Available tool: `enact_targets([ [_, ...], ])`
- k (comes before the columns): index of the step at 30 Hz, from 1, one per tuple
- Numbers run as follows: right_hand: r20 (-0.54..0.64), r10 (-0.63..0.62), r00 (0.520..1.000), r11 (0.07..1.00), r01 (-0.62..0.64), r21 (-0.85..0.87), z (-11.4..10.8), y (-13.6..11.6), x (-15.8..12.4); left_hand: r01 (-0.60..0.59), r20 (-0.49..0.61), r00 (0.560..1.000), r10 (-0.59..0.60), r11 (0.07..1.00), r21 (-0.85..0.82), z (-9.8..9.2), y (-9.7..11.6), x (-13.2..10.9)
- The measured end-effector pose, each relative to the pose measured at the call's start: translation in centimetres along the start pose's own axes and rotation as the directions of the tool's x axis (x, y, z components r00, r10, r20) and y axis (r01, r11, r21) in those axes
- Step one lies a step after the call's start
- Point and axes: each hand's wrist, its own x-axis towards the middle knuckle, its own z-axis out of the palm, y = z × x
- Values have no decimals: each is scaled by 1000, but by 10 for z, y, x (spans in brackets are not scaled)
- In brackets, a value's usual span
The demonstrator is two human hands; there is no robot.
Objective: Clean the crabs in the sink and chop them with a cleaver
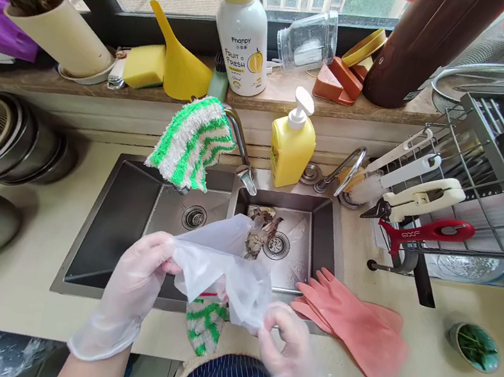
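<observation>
A translucent white plastic bag (247, 285) is stretched between my two hands over the front of the double sink. My left hand (136, 278), in a clear disposable glove, pinches the bag's left edge. Its right edge is gripped by the fingers of my right hand (289, 351), gloved the same way. Behind the bag, brownish scraps (259, 234) lie in the right basin (302, 220) beside the drain; the bag hides part of that basin. Below the bag, a green-and-white striped cloth (202, 328) hangs at the counter's front edge, partly covered.
Another striped cloth (194, 142) drapes over the faucet (243, 154). A yellow pump bottle (292, 143) stands behind the sink. Pink rubber gloves (355, 320) lie right of it, below a dish rack (484, 171) with knives and scissors. Steel pots (30, 143) stand at left.
</observation>
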Motion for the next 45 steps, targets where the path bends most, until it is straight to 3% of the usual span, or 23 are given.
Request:
enact_targets([
  [6, -87, 39, 995, 997, -44, -55, -13, 0, -8, -9, 3, 1000, 9, 990, 138, 3, -7, -3],
  [10, -142, 82, 987, 995, -89, -43, -17, 0, -14, -40, 31, 999, 36, 987, 156, 4, -30, 7],
  [14, -133, 47, 990, 996, -56, -66, -19, -4, -9, -31, -47, 998, 45, 967, 254, 10, -59, 21],
  [17, -168, 47, 985, 997, -58, -60, -28, -8, -4, -34, -66, 996, 55, 958, 284, 21, -66, 23],
  [19, -228, 116, 967, 991, -128, -36, -39, -11, -1, -53, -35, 997, 66, 954, 295, 28, -61, 21],
  [23, -381, 263, 886, 964, -262, 55, -62, -25, 11, -68, 40, 997, 58, 954, 291, 41, -37, 17],
  [28, -504, 197, 841, 979, -198, 52, -75, -42, 34, -149, 134, 984, 120, 962, 227, 49, -10, 18],
  [32, -467, 137, 874, 988, -155, -2, -75, -49, 51, -230, 121, 971, 208, 949, 215, 49, 1, 20],
  [36, -456, 86, 886, 993, -116, -39, -75, -53, 62, -241, 107, 969, 221, 939, 245, 45, 8, 22],
  [41, -508, -51, 860, 993, -12, -121, -79, -62, 75, -260, 104, 963, 248, 957, 130, 36, 15, 27],
  [45, -421, -149, 895, 945, 3, -328, -79, -63, 94, -246, 27, 969, 245, 959, 141, 25, 14, 37],
])
